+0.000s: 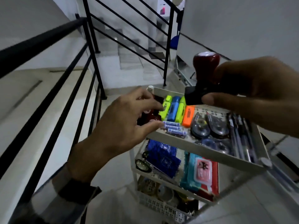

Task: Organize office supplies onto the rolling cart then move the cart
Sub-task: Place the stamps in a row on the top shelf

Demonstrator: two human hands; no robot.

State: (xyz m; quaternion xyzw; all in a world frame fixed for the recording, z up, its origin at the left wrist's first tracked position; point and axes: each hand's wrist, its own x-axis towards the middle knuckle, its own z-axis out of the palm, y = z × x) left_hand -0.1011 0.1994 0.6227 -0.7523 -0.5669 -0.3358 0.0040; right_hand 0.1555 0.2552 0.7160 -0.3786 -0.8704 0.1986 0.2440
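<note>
A white three-tier rolling cart [208, 150] stands below me on a landing. Its top tray holds green, blue and orange highlighters [174, 110], small blue batteries [174, 128], tape dispensers [208, 126] and black pens [242, 135]. My right hand [252, 92] is raised above the tray, shut on a rubber stamp [203, 73] with a dark red knob and black base. My left hand [127, 125] hovers at the tray's left end, fingers apart over more dark red stamps [149, 117], partly hidden by it.
A black metal stair railing [68, 88] runs along the left, with stairs [129, 57] dropping away beyond. The middle shelf carries a blue pack [163, 156] and a teal wipes pack [195, 172]. A white basket [161, 206] sits on the bottom shelf. A white wall rises at right.
</note>
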